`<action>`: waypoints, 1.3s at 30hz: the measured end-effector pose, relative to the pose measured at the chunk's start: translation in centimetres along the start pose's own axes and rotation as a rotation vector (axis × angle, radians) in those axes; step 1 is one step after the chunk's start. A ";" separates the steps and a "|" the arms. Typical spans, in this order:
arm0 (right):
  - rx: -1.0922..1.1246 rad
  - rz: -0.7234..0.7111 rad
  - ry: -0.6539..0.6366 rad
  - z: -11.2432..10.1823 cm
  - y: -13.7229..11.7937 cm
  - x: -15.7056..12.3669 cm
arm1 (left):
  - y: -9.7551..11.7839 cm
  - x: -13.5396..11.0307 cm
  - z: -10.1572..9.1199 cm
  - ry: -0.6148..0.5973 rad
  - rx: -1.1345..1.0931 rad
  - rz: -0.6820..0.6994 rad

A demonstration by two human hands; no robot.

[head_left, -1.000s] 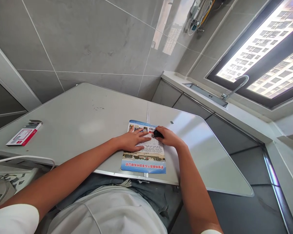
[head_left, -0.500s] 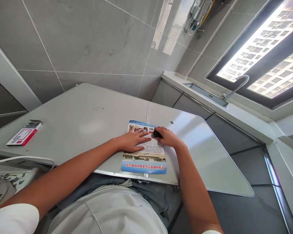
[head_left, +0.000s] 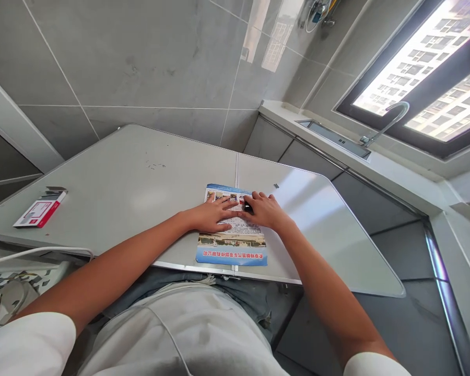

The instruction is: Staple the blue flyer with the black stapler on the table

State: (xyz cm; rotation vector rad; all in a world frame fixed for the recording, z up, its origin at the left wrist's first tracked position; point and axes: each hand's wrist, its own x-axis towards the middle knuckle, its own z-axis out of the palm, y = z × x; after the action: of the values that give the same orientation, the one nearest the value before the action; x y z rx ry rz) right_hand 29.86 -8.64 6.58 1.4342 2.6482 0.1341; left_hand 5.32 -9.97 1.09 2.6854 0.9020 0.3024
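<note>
A printed leaflet [head_left: 231,256] with blue bands at top and bottom lies flat on the white table [head_left: 156,193], near its front edge. My left hand [head_left: 211,214] rests on the leaflet's upper left part, fingers spread. At the leaflet's upper right edge my right hand [head_left: 267,210] is curled around a small black object [head_left: 248,207], mostly hidden by the fingers, so its kind cannot be made out. The fingertips of both hands are close together over the sheet. Behind my right hand sits a tiny dark piece [head_left: 276,186].
A white and red box [head_left: 42,209] lies at the table's left. To the lower left are a white cable [head_left: 43,253] and a bin-like container with bits in it. A counter with sink [head_left: 337,138] and tap [head_left: 387,122] runs along the right under the window.
My right hand has turned and shifted slightly left over the leaflet with the black object, its forearm swinging outward. My left hand stays spread on the sheet. The camera view has shifted a little.
</note>
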 end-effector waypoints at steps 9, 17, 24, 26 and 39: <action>0.137 -0.057 0.101 1.2 0.8 0.3 | 0.2 -0.3 -0.8 -0.051 0.046 -0.001; 0.481 -0.096 0.261 3.3 5.5 -1.0 | 0.6 -0.4 -1.2 -0.096 0.055 -0.029; 0.415 0.089 0.129 3.0 7.8 -2.1 | 0.6 -0.4 -1.4 -0.092 0.046 -0.029; 0.367 0.213 0.138 3.1 7.9 -2.1 | 0.6 -0.4 -1.4 -0.090 0.049 -0.027; 0.252 0.554 0.526 0.6 2.9 -1.6 | -1.2 0.1 -1.3 0.356 0.005 -0.291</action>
State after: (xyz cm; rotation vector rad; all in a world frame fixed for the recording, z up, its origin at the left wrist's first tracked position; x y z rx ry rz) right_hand 33.24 -8.39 6.51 2.4948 2.6080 0.2678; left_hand 4.37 -8.71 1.91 2.4974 1.3768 0.7237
